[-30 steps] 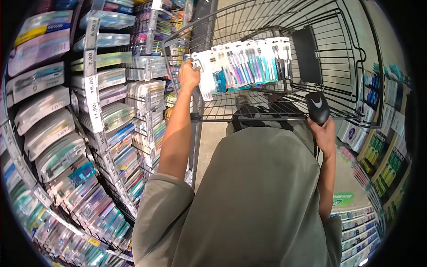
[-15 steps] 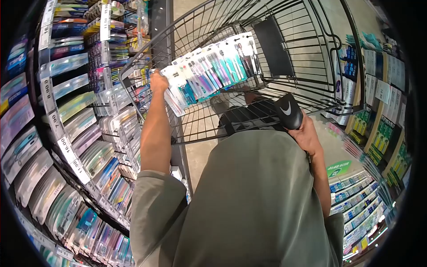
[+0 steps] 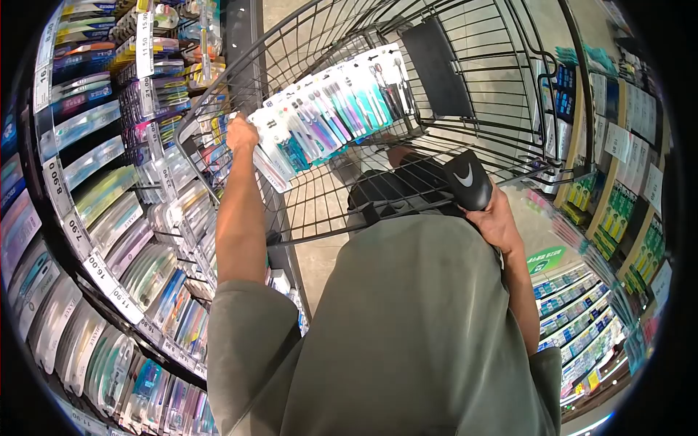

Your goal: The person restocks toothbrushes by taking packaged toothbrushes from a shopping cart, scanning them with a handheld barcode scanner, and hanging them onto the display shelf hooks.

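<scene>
White-carded toothbrush packs (image 3: 331, 109) now sit further left in view — twelve o'clock, still aligned in the black wire trolley (image 3: 438, 69) — left hand (image 3: 242, 134) at their end, grip unclear, right hand (image 3: 497, 219) grasping a rounded black object (image 3: 469, 182).

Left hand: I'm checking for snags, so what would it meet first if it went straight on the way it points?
The left hand points toward the picture's top, so probably the wire side of the shopping cart, though depth is hard to judge.
</scene>
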The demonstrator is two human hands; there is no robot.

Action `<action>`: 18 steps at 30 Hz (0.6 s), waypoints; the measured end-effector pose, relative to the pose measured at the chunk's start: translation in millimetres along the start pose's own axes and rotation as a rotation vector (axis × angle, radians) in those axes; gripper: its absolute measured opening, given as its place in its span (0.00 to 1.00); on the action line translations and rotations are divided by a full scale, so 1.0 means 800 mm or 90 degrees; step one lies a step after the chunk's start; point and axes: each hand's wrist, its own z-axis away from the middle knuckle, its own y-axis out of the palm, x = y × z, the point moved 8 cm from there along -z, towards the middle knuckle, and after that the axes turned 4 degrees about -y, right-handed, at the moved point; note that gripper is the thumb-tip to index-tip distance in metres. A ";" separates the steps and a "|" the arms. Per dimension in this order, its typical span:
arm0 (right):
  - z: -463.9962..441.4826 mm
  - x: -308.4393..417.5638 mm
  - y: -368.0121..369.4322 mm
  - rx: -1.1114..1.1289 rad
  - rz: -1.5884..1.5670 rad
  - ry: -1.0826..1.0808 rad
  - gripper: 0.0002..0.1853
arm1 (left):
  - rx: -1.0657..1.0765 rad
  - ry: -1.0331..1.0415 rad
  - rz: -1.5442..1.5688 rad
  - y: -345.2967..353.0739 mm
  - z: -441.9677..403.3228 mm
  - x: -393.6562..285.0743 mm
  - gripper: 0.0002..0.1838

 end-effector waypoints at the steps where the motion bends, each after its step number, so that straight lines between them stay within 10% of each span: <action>1: 0.000 -0.003 -0.001 0.004 0.017 0.007 0.23 | 0.001 0.003 0.001 0.004 -0.005 0.001 0.18; 18: 0.007 0.005 0.015 0.031 -0.004 -0.017 0.20 | 0.000 0.006 0.057 0.019 0.039 0.012 0.13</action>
